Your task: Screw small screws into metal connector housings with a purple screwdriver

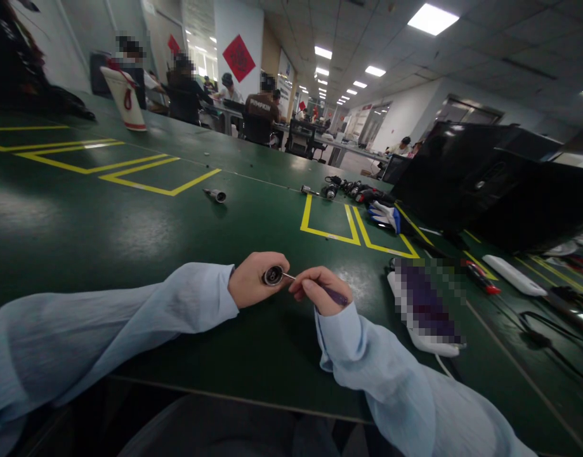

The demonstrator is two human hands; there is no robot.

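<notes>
My left hand (253, 280) is closed round a small dark cylindrical metal part (273, 275), its round open end facing the camera. My right hand (321, 292) pinches a thin screwdriver (330, 293) with a purple handle. Its metal tip touches the end of the cylindrical part. Both hands rest low over the green table (129, 235), near its front edge. Light blue sleeves cover both forearms.
A second small metal cylinder (216, 195) lies farther back on the table. A cluster of tools and blue-white gloves (385, 216) sits at the right by yellow floor-tape boxes. A white device (424, 317), black cases (491, 184) and cables fill the right side. A white cup (125, 98) stands far left. Several people sit at the back tables.
</notes>
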